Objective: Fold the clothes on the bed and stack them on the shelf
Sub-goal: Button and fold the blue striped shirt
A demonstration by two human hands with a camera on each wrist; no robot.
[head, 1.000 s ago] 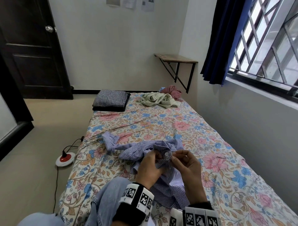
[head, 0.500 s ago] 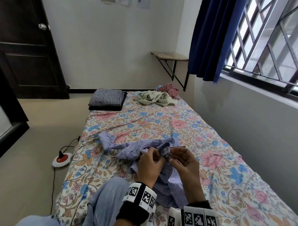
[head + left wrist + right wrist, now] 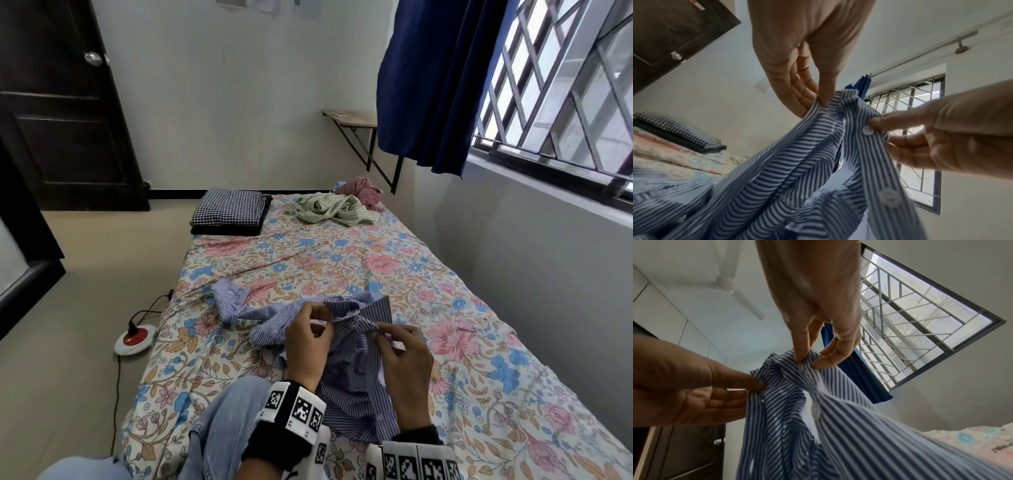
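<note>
A blue-and-white striped shirt (image 3: 352, 363) lies crumpled on the floral bed (image 3: 342, 267) in front of me, one sleeve trailing left. My left hand (image 3: 329, 320) pinches one front edge near the collar. My right hand (image 3: 377, 334) pinches the button edge. In the left wrist view the left hand (image 3: 819, 104) nips the fabric from above, and the right hand (image 3: 877, 125) holds the strip beside a white button (image 3: 868, 130). The right wrist view shows the right hand (image 3: 806, 364) pinching the shirt (image 3: 838, 426). A wooden wall shelf (image 3: 352, 118) hangs past the bed's far end.
A folded checked stack (image 3: 229, 212) sits at the bed's far left corner; a crumpled green striped garment (image 3: 332, 209) and a pink one (image 3: 364, 192) lie beside it. A round power socket (image 3: 135, 337) with cable lies on the floor. The wall and window run along the right.
My hands were close together at a button; now they have drawn apart, spreading the shirt's front edges between them. The head view has shifted slightly.
</note>
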